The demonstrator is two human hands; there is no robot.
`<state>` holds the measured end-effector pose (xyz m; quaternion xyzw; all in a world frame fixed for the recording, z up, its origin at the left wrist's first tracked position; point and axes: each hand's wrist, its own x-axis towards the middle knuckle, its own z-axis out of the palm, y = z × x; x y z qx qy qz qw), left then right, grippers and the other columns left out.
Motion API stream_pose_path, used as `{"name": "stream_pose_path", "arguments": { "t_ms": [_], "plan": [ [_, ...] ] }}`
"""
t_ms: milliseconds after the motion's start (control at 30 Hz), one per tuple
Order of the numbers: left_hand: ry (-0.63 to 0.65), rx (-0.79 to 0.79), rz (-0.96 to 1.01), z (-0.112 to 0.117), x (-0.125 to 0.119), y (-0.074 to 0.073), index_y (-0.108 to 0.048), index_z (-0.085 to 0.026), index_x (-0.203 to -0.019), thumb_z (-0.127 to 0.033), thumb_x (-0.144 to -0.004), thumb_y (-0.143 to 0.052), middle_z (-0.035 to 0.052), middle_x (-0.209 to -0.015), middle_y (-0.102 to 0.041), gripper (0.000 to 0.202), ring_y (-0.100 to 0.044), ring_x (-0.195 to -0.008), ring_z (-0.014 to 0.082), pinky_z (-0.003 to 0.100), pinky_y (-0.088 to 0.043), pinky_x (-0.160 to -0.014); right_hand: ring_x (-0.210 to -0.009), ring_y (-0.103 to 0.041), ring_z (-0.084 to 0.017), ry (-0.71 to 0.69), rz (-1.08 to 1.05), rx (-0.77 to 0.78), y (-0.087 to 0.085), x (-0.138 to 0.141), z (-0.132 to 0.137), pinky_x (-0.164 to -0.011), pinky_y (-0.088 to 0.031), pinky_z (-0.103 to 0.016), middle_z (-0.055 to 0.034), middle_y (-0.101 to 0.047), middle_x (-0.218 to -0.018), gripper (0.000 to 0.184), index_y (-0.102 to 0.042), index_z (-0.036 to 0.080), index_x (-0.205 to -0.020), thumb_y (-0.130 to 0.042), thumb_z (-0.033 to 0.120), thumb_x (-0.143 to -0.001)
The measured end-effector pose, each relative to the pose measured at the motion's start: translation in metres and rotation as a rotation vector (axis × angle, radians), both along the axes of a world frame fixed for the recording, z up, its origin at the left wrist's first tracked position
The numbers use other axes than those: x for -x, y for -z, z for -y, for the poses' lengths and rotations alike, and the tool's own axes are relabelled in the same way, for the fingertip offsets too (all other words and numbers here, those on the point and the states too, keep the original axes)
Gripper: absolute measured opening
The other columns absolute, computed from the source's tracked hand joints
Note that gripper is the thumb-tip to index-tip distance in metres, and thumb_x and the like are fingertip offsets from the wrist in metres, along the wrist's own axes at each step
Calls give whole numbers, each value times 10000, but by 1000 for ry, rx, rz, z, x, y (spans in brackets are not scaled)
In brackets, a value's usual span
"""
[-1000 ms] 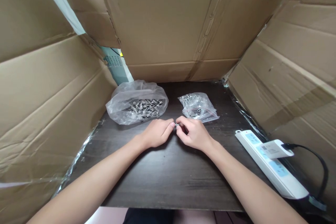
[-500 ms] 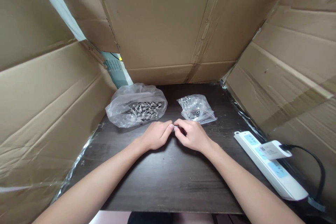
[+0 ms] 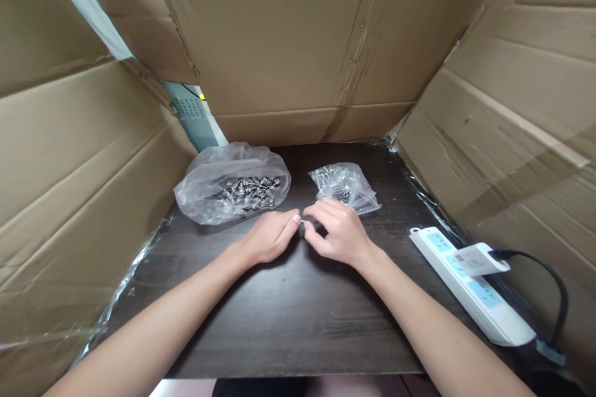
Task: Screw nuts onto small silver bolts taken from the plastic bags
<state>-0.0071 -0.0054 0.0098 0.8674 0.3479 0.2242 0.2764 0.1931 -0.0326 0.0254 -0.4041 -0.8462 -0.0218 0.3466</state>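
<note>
Over the middle of the table, my left hand (image 3: 274, 234) is closed, pinching a small screw-like metal piece (image 3: 302, 221) between thumb and fingers. Only its thin silvery end sticks out to the right; the rest is hidden in the hand. My right hand (image 3: 339, 229) is just beside it, thumb and index fingertip parted around that end, not clearly touching it. Behind my left hand lies an open clear plastic bag (image 3: 200, 192) with a heap of metal screws (image 3: 254, 192). A smaller clear zip bag (image 3: 365, 192) of small metal parts lies behind my right hand.
A white power strip (image 3: 493, 316) with a white plug-in adapter (image 3: 479, 260) and black cable (image 3: 554, 279) lies at the right. Cardboard walls (image 3: 288, 37) enclose the dark table (image 3: 279, 329) at the back and both sides.
My right thumb and index finger have parted from their pinch on the small metal piece. My left hand still holds it. The whole view has shifted slightly.
</note>
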Motion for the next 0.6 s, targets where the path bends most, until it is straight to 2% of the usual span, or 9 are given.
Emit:
{"name": "stream_pose_path", "arguments": {
  "t_ms": [33,100,167,233,300,367,600],
  "plan": [
    [0,-3,14,0,0,0,-381,-215,-753,-389,-1074,-253,-15,-662,-478,387,-446,-604,149,295,-345,-639,-701,-573,-204,36,-32,-41,-2,-5,-2,-702,-436,-327,-53,-675,-739,123,-650,201,-832,-533,193,-871],
    [-3,-5,34,-1,0,-1,-357,-215,-747,-390,-1065,-281,-22,-658,-451,370,-428,-609,148,294,-322,-634,-679,-566,-203,184,-87,-78,-3,-18,-7,-680,-430,-326,-53,-654,-685,185,-627,209,-719,-507,150,-847],
    [-9,4,46,0,0,-1,-356,-214,-750,-386,-1062,-294,-24,-664,-449,362,-427,-617,147,294,-318,-637,-639,-566,-192,386,-81,-15,-1,-34,-15,-614,-390,-314,-41,-655,-646,236,-616,214,-632,-522,129,-831],
    [-17,16,52,0,-1,-2,-354,-213,-745,-379,-1062,-298,-24,-667,-451,362,-429,-619,146,295,-318,-641,-639,-596,-193,525,-30,98,3,-49,-23,-566,-349,-305,-26,-729,-728,201,-701,224,-689,-571,143,-819],
    [-21,19,55,1,-1,-2,-346,-213,-738,-376,-1062,-300,-23,-669,-450,365,-426,-620,148,298,-312,-643,-672,-636,-198,578,37,183,8,-60,-30,-558,-345,-299,-16,-788,-877,246,-792,258,-852,-581,134,-828],
    [-19,18,61,1,0,-2,-344,-213,-736,-378,-1061,-302,-21,-673,-449,367,-422,-625,150,302,-306,-646,-727,-676,-214,608,81,260,11,-67,-34,-570,-371,-303,-17,-804,-992,302,-823,282,-958,-584,133,-850],
    [-22,53,74,1,1,-3,-385,-208,-762,-393,-1056,-298,-14,-692,-474,358,-445,-652,157,302,-325,-665,-929,-728,-261,712,170,463,2,-61,-32,-683,-485,-327,-19,-783,-1169,327,-812,308,-1102,-563,204,-918]
  ]
}}
